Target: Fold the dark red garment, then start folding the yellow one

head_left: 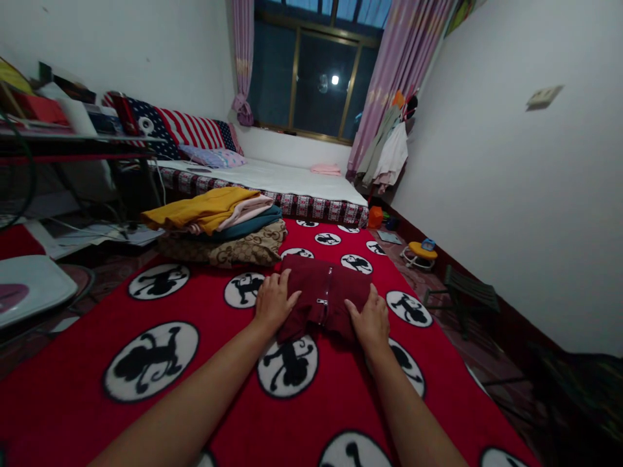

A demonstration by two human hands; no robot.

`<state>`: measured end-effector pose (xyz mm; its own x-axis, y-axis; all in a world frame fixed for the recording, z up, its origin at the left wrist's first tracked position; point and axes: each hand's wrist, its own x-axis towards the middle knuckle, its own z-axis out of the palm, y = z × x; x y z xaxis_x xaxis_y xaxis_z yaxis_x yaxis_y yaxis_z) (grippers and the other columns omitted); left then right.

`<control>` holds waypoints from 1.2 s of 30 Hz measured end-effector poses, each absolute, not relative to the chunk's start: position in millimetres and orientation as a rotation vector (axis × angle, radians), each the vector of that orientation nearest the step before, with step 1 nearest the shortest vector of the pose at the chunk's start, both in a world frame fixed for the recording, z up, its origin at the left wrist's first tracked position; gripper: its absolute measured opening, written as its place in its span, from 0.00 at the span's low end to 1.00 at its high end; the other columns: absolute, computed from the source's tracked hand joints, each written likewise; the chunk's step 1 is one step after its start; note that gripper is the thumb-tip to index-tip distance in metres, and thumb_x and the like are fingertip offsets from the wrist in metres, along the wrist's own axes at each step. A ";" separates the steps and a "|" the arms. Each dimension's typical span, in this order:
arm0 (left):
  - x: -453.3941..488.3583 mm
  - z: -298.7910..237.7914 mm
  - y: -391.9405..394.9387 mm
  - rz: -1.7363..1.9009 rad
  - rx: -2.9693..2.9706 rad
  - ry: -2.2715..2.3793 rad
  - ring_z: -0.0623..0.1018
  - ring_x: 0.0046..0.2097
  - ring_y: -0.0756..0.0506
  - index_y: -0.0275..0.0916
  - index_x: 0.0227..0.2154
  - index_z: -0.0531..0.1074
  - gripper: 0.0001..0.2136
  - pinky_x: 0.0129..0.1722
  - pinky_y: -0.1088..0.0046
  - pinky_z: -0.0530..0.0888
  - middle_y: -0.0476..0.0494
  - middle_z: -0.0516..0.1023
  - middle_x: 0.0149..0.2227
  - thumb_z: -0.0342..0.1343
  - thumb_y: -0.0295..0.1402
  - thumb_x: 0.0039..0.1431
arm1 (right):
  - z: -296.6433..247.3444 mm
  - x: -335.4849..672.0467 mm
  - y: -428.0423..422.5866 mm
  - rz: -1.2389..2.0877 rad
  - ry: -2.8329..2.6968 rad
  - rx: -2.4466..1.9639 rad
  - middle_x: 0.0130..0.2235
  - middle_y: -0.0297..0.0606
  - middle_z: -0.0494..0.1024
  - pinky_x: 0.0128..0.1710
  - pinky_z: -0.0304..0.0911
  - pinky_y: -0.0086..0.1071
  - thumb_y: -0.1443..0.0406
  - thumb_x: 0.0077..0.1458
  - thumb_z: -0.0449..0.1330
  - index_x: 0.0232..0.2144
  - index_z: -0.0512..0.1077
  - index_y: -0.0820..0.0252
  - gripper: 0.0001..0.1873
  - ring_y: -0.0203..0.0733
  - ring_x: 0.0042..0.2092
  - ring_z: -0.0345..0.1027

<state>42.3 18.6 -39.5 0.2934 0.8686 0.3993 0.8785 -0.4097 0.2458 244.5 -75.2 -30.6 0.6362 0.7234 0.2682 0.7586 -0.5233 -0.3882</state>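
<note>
A dark maroon garment (325, 295) with a metal zipper lies folded on the red blanket (97, 318), which is printed with black-and-white cartoon circles. My left hand (274, 299) rests flat on the garment's left edge, fingers stretched forward. My right hand (372, 319) lies on its right edge, fingers curled over the fabric. Just behind the garment, to the left, sits a stack of folded clothes (228, 224): mustard yellow on top, then pink, teal and a brown patterned piece.
A mattress (287, 181) with pillows lies below the window at the back. A cluttered desk (73, 139) stands at the left. Clothes hang at the pink curtain (389, 152). A small dark stool (470, 295) and a toy (421, 253) sit near the right wall.
</note>
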 end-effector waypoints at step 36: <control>61.1 -10.5 2.1 -1.780 -3.000 -1.182 0.75 0.48 0.44 0.40 0.39 0.77 0.11 0.52 0.65 0.70 0.44 0.78 0.43 0.52 0.25 0.58 | -34.0 254.9 -46.2 -0.244 -1.706 -1.574 0.54 0.47 0.71 0.57 0.59 0.46 0.59 0.59 0.56 0.49 0.72 0.59 0.17 0.49 0.56 0.63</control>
<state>61.1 2.1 -10.5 0.3751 0.7347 0.5653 0.2363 -0.6654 0.7081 254.9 -46.2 -34.0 0.0782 0.7578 0.6478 0.9092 0.2123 -0.3582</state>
